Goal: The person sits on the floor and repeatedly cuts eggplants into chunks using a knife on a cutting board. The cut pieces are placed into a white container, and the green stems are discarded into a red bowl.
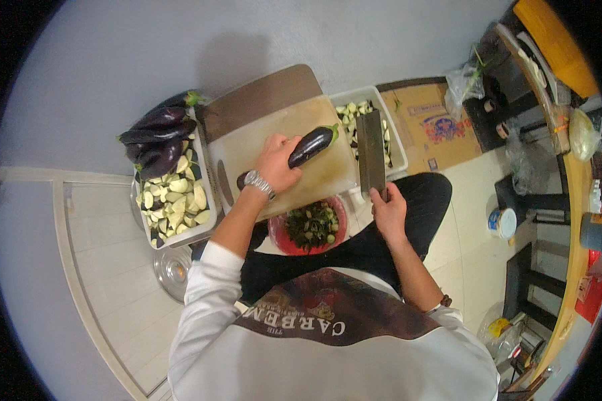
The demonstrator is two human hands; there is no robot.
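Observation:
My left hand [279, 163], with a metal wristwatch on its wrist, holds a dark purple eggplant [312, 146] over the pale cutting board [281, 123]. The eggplant's green cap points up and right. Part of another eggplant [241, 180] shows by the watch, and a small knife [224, 181] lies at the board's left edge. My right hand [389, 206] grips the handle of a cleaver [371, 153], its broad blade raised beside the board's right edge. Whole eggplants [158, 133] and cut pieces [178, 200] fill a white tray [212, 200] on the left.
Another white tray [400, 145] with cut eggplant stands right of the board, next to flattened cardboard [439, 128]. Below the board is a red bowl [279, 239] of green trimmings. A metal lid [170, 270] lies at lower left; a tub [502, 223] stands on the floor at right.

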